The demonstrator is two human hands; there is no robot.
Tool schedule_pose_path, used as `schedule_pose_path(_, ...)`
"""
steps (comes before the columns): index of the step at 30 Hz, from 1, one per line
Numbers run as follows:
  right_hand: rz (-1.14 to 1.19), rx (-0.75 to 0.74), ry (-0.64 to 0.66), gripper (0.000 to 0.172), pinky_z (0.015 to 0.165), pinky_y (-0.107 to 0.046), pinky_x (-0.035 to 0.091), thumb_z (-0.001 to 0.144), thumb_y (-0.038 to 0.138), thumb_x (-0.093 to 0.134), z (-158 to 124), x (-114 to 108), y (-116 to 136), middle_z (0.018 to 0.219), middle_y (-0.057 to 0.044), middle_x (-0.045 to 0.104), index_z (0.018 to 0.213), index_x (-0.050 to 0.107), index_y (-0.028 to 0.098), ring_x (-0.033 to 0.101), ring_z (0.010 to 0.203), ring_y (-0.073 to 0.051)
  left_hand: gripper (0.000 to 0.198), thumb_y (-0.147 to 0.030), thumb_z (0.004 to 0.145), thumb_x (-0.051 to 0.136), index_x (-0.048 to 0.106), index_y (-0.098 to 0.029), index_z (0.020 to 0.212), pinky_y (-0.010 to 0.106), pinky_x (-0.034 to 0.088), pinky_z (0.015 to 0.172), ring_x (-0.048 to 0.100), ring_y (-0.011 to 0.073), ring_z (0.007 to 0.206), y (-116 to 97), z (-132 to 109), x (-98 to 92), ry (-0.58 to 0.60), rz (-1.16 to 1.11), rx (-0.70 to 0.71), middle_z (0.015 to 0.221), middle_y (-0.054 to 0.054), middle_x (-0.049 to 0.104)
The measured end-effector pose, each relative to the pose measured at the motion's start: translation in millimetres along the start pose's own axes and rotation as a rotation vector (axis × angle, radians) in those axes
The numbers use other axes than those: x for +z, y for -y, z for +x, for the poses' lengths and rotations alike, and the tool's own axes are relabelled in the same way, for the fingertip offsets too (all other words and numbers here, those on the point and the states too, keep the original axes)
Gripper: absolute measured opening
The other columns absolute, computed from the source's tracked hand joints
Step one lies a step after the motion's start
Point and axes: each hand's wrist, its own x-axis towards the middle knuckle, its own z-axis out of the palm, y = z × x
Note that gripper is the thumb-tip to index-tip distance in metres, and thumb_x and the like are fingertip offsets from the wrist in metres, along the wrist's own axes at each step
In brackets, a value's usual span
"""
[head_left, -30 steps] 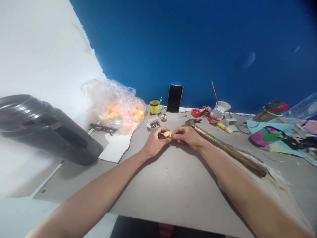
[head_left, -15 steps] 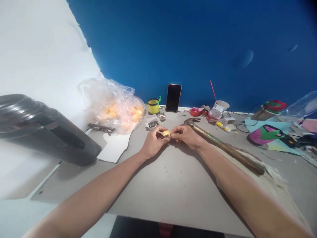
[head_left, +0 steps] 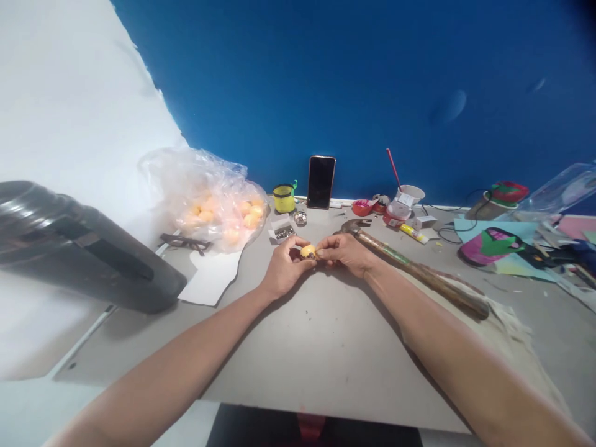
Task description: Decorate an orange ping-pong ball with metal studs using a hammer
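My left hand (head_left: 285, 267) is closed around a small orange ball (head_left: 308, 251), which looks like a table tennis ball. Shiny metallic studs cover its lower part. Thumb and fingertips of my right hand (head_left: 343, 253) are pinched together against the ball's right side. Whatever lies between those fingertips is too small to make out. Just beyond my left hand is a small white box (head_left: 284, 232) of shiny metal pieces, perhaps thumbtacks. Behind the box rests a ball covered in silvery studs (head_left: 300, 218).
A clear bag (head_left: 205, 192) of orange balls, eyeglasses (head_left: 186, 242), white paper (head_left: 212, 276) and a large dark flask (head_left: 88, 248) are on the left. A phone (head_left: 321, 182) leans on the blue wall. A claw hammer (head_left: 419, 273) lies on cloth beside my right forearm.
The view has shifted slightly, so most things appear a little further left. Both hands remain at the orange ball, with only slight finger movement.
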Motion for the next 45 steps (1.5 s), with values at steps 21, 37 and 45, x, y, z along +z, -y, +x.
schedule_pose_path(21,-0.042,-0.043,-0.046,0.025,0.051,-0.024,0.047,0.058,0.03,0.089,-3.9,7.8,3.0,0.059,-0.003,0.068,0.073,0.077,0.014,0.054,0.05,-0.01,0.037,-0.028,0.068,0.084,0.06,-0.02,0.096,0.032,0.056,0.067,0.067,0.0184,0.067,-1.6,0.8,0.1,-0.02,0.01,-0.013,0.074,-0.002,0.066)
schedule_pose_path(37,-0.304,-0.186,-0.093,0.012,0.054,-0.023,0.04,0.07,0.028,0.075,-6.7,10.6,5.1,0.062,0.0,0.065,0.072,0.073,0.016,0.052,0.056,-0.01,0.034,-0.029,0.069,0.082,0.061,-0.019,0.093,0.03,0.053,0.065,0.067,0.0179,0.068,-3.6,1.6,-1.4,-0.012,0.027,-0.021,0.076,-0.001,0.067)
schedule_pose_path(45,-0.243,-0.152,-0.103,0.014,0.055,-0.024,0.044,0.07,0.028,0.078,-5.5,12.8,2.0,0.064,-0.001,0.066,0.073,0.072,0.016,0.055,0.059,-0.012,0.026,-0.029,0.072,0.078,0.064,-0.019,0.092,0.028,0.051,0.07,0.065,0.0167,0.076,-4.4,-0.1,1.0,-0.075,0.161,0.124,0.087,0.001,0.069)
